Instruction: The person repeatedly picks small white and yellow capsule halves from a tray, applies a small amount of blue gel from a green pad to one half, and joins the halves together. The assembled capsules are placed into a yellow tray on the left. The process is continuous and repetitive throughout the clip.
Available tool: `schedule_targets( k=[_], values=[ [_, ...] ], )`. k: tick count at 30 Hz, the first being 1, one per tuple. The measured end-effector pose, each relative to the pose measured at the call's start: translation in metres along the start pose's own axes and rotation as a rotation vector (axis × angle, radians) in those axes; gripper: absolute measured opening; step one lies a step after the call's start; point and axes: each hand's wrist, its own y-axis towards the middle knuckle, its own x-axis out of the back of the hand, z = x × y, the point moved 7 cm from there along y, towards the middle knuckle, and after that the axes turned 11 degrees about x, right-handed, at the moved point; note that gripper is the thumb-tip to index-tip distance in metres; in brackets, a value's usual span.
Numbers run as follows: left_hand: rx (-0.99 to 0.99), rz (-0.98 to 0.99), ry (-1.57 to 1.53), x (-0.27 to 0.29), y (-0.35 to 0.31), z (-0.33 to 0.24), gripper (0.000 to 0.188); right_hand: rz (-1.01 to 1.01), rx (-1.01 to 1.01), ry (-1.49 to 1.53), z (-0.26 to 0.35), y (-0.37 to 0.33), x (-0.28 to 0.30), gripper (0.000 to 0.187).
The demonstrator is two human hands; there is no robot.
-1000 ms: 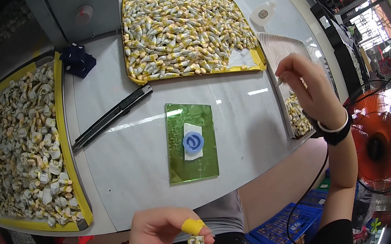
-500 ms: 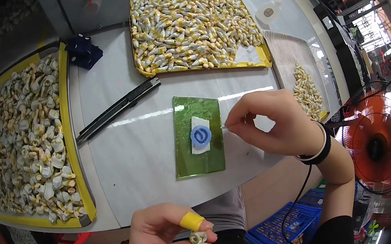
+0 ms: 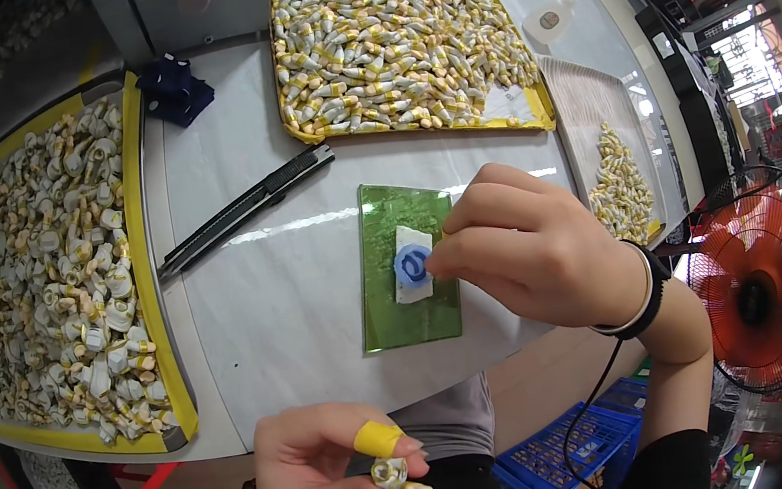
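Note:
My left hand, with yellow tape round one finger, pinches a small white-and-yellow piece. This piece has a round hollow end and a pale pointed tip, held over the lap by the table's front edge. My right hand is closed in a pinch, its fingertips at the right side of a blue ring-shaped patch. Whatever sits between those fingertips is hidden now; a thin pale stick showed there earlier. Under the blue patch is a white rectangular pad on a green glassy plate.
A tray of similar hollow pieces stands at left. Beyond the plate is a yellow-edged tray of small cone-shaped pieces; a paler tray stands at right. Nearby lie a black utility knife, dark blue pieces, a white bottle. An orange fan is at right.
My right hand has moved left, from beside the green plate to over its right part, bringing the fingertips to the blue patch. My left hand keeps its piece in nearly the same place.

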Motion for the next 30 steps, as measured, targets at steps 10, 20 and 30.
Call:
schedule_targets(
  k=[10, 20, 30],
  values=[
    [-0.014, -0.061, -0.004, 0.001, 0.000, 0.001, 0.036, -0.018, 0.004, 0.031, 0.001, 0.003, -0.008, 0.014],
    [-0.330, -0.216, 0.719, -0.009, -0.004, -0.020, 0.040, -0.321, -0.150, 0.447, 0.030, -0.008, 0.025, 0.018],
    [-0.371, 0.017, 0.908, -0.025, 0.001, -0.021, 0.034, -0.468, -0.081, 0.633, 0.056, -0.021, 0.012, 0.015]
  ],
)
